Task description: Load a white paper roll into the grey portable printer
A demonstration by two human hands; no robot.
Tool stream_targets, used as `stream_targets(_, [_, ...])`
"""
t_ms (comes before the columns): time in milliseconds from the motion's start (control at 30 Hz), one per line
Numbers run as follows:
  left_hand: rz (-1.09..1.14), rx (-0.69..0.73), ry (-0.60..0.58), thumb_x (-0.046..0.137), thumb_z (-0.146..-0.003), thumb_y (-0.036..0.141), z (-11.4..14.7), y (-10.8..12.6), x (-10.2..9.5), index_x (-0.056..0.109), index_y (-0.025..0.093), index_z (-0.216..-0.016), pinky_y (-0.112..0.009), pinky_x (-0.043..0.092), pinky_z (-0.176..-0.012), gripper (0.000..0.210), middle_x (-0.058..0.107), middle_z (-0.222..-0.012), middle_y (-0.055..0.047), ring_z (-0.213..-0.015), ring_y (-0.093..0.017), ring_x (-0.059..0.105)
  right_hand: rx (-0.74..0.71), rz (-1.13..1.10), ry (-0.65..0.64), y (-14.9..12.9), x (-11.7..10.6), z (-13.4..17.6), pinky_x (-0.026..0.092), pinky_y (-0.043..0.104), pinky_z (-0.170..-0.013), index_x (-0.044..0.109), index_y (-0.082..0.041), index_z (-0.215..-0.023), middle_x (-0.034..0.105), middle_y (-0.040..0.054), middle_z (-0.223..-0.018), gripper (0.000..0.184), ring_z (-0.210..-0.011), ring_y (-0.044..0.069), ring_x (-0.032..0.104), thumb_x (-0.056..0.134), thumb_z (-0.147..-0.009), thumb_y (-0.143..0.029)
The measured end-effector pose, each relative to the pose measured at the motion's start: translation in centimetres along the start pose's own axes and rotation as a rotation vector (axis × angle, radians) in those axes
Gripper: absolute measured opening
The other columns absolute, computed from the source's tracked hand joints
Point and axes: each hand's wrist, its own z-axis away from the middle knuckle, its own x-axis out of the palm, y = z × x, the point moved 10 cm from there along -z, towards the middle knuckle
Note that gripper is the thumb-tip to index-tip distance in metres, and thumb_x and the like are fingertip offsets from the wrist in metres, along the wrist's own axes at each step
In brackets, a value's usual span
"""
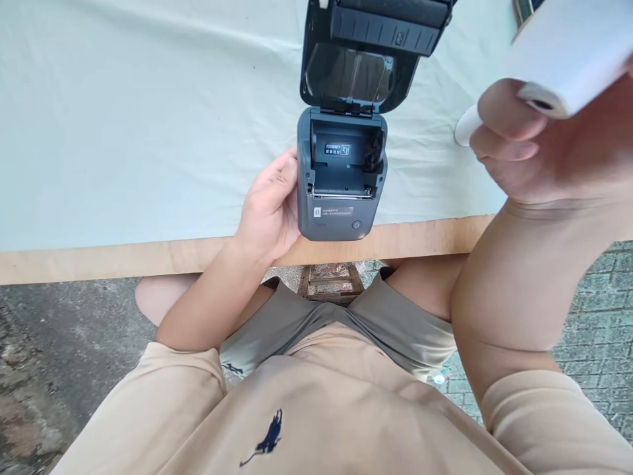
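Two legs (425,280) in shorts (267,326) reach under the tabletop (99,259), its wooden near edge running just ahead of the lap. At the middle of that edge, a printer (341,206) sits against the left hand (270,211), which is half closed around its left side, thumb in view and fingertips hidden behind, a grip that seems meant to keep it steady. Whether the printer also rests on the tabletop is unclear. Its lid (376,33) stands swung back from the near edge, leaving the bay (339,173) bare and facing the person. Over the tabletop's right side, the raised right hand (558,138), blurred, folds its fingers around a white roll (568,53), likely lifted for a clear hold; the roll tilts, one hollow end showing, well apart from the printer. Beyond that hand and partly hidden by it, what looks like a second roll (466,126) lies on the cloth (123,132). Farther from the near edge, on the right, shows a dark object (523,10), too cropped to name.
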Motion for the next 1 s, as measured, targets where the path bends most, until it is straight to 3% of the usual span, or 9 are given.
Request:
stream_targets(133, [0.017, -0.005, -0.024, 0.032, -0.1, 0.023, 0.0, 0.1, 0.3, 0.063, 0.014, -0.114, -0.046, 0.051, -0.109, 0.036, 0.069, -0.124, -0.012, -0.121, -0.027, 0.066, 0.135, -0.49, 0.228, 0.8, 1.3, -0.3, 0.035, 0.028, -0.039, 0.053, -0.023, -0.084, 0.047, -0.0003, -0.069, 0.034, -0.055, 0.012, 0.054, 0.064, -0.068, -0.051])
stream_targets(200, [0.013, -0.011, -0.026, 0.032, -0.1, 0.023, 0.0, 0.1, 0.3, 0.062, 0.014, -0.115, -0.047, 0.05, -0.11, 0.035, 0.069, -0.124, -0.012, -0.121, -0.027, 0.066, 0.084, -0.528, 0.25, 0.1, 2.0, -0.6, 0.039, 0.029, -0.041, 0.047, -0.023, -0.08, 0.042, -0.0029, -0.064, 0.03, -0.052, 0.012, 0.053, 0.071, -0.068, -0.036])
stream_targets(333, [0.006, -0.014, -0.02, 0.034, -0.1, 0.026, 0.0, 0.0, 0.2, 0.063, 0.016, -0.112, -0.043, 0.051, -0.11, 0.034, 0.07, -0.122, -0.009, -0.121, -0.025, 0.066, -0.017, -0.184, 0.176, -1.6, 2.6, -1.0, 0.042, 0.029, -0.06, 0.042, -0.023, -0.081, 0.042, -0.0008, -0.073, 0.024, -0.068, 0.012, 0.058, 0.065, -0.078, -0.029])
stream_targets(433, [0.003, -0.029, -0.025, 0.032, -0.101, 0.026, 0.0, -0.1, 0.3, 0.064, 0.016, -0.112, -0.041, 0.052, -0.109, 0.036, 0.07, -0.123, -0.008, -0.123, -0.024, 0.065, -0.013, 0.096, 0.178, -1.7, 2.4, -1.1, 0.035, 0.027, -0.065, 0.041, -0.021, -0.08, 0.044, 0.0017, -0.081, 0.025, -0.073, 0.01, 0.043, 0.065, -0.075, -0.026])
stream_targets(533, [0.005, -0.022, -0.008, 0.032, -0.101, 0.025, 0.0, -0.1, 0.1, 0.066, 0.017, -0.11, -0.036, 0.054, -0.106, 0.036, 0.072, -0.115, -0.006, -0.118, -0.021, 0.067, 0.024, 0.16, 0.145, -0.8, 3.0, -1.2, 0.029, 0.025, -0.057, 0.045, -0.021, -0.085, 0.047, 0.0037, -0.087, 0.025, -0.076, 0.01, 0.036, 0.066, -0.072, -0.023])
stream_targets(633, [0.013, 0.009, -0.015, 0.033, -0.101, 0.025, -0.1, 0.0, -0.1, 0.067, 0.016, -0.108, -0.033, 0.056, -0.099, 0.035, 0.073, -0.107, -0.006, -0.108, -0.02, 0.071, 0.027, 0.129, 0.148, -0.2, 3.4, -1.2, 0.026, 0.024, -0.052, 0.05, -0.021, -0.091, 0.05, 0.0047, -0.092, 0.027, -0.081, 0.011, 0.041, 0.067, -0.071, -0.019])
stream_targets(700, [0.005, 0.027, -0.032, 0.034, -0.101, 0.025, -0.1, 0.1, 0.0, 0.067, 0.015, -0.109, -0.034, 0.056, -0.1, 0.035, 0.073, -0.108, -0.006, -0.108, -0.02, 0.071, 0.051, 0.179, 0.109, 0.0, 3.8, -1.1, 0.032, 0.024, -0.055, 0.051, -0.024, -0.098, 0.053, 0.0035, -0.095, 0.029, -0.082, 0.011, 0.047, 0.066, -0.073, -0.02])
stream_targets(867, [-0.051, 0.025, -0.056, 0.034, -0.101, 0.029, -0.1, 0.2, 0.3, 0.065, 0.015, -0.115, -0.044, 0.048, -0.114, 0.036, 0.071, -0.122, -0.007, -0.122, -0.023, 0.066, 0.079, 0.489, 0.067, -1.3, 2.8, -1.0, 0.05, 0.03, -0.082, 0.048, -0.022, -0.122, 0.052, 0.0042, -0.124, 0.042, -0.107, 0.015, 0.053, 0.06, -0.083, -0.029])
stream_targets(1000, [-0.053, 0.024, -0.05, 0.037, -0.1, 0.03, -0.2, 0.1, 0.1, 0.063, 0.015, -0.116, -0.046, 0.048, -0.115, 0.034, 0.07, -0.124, -0.008, -0.123, -0.024, 0.065, 0.134, 0.608, 0.077, -1.8, 2.0, -1.2, 0.046, 0.036, -0.101, 0.044, -0.013, -0.132, 0.054, 0.0025, -0.106, 0.055, -0.105, 0.015, 0.056, 0.06, -0.084, -0.035])
